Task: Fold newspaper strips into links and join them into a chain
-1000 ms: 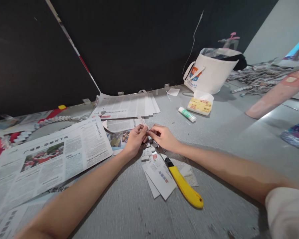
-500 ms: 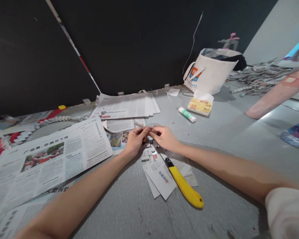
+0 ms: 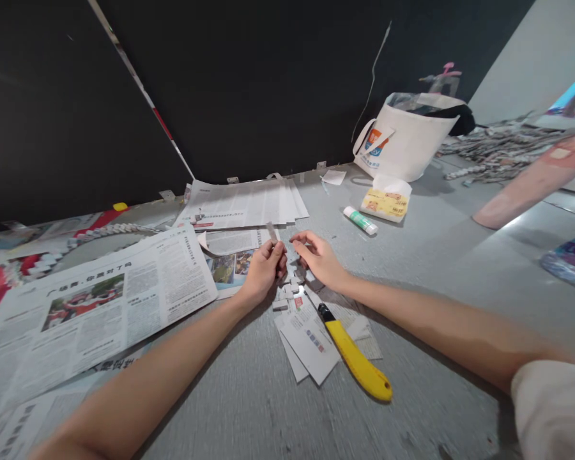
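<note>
My left hand (image 3: 263,268) is closed, with a narrow folded paper strip (image 3: 271,231) pinched between thumb and fingers, its end sticking up. A small gap to the right, my right hand (image 3: 320,260) hovers with bent fingers apart and nothing visible in them. Several small folded paper pieces (image 3: 283,295) lie beneath the hands, partly hidden by them. Closer to me, loose cut paper sheets (image 3: 311,342) overlap on the grey surface. A utility knife with a yellow handle (image 3: 359,364) rests partly across them.
Newspaper sheets (image 3: 153,291) spread on the left, beside a folded-paper chain (image 3: 110,229). A newspaper stack (image 3: 239,204) lies at the back. To the right are a glue stick (image 3: 360,220), a tissue pack (image 3: 386,203), a white bag (image 3: 407,144) and a pink bottle (image 3: 527,182).
My hands were touching at the fingertips and have come apart, the right one shifting slightly right. The strip in my left hand has swung from leaning left to nearly upright.
</note>
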`<state>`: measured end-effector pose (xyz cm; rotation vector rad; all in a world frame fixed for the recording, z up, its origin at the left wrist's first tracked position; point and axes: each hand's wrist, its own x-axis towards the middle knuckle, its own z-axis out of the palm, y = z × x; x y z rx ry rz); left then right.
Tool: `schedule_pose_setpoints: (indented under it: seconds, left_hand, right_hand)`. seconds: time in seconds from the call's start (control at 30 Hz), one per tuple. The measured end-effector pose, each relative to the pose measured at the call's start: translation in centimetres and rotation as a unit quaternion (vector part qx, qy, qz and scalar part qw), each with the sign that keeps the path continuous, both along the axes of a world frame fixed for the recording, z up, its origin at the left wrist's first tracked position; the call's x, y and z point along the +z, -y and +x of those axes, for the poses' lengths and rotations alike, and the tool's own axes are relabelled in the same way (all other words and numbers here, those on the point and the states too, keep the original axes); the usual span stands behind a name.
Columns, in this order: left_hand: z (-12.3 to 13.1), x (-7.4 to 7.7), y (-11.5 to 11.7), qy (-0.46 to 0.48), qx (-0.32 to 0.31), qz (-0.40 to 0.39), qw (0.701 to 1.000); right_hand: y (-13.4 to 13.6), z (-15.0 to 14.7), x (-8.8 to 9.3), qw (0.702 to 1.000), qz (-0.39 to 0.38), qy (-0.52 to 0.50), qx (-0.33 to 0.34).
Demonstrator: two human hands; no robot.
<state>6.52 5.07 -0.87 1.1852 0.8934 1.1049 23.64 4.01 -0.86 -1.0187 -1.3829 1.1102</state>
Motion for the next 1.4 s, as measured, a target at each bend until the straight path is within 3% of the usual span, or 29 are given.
schedule_pose_setpoints:
  seconds: [0.17,0.4,0.87,1.17,1.4]
  left_hand:
    - [0.0,-0.6,-0.2,-0.059,-0.049,0.013,0.997]
    - [-0.3,-0.8,0.0,-0.187,-0.067,0.071,0.977]
    - [0.0,0.7,0.9,-0.164,-0.082,0.062,0.981]
    - [-0.3,1.5,1.2,-0.164,-0.099,0.078,0.978]
    - [-0.1,1.1,1.1,-0.162,-0.092,0.067,0.98]
  right_hand:
    - [0.4,0.1,0.6,0.999,0.009,0.008,0.049]
    - [0.4,0.3,0.4,0.997,0.051,0.059,0.01]
    - [0.1,0.4,0.0,0.991,0.1,0.075,0.045]
    - [0.0,0.3,0.2,0.993,0.075,0.069,0.055]
    - [0.2,0.2,0.5,0.992,0.074,0.09,0.056]
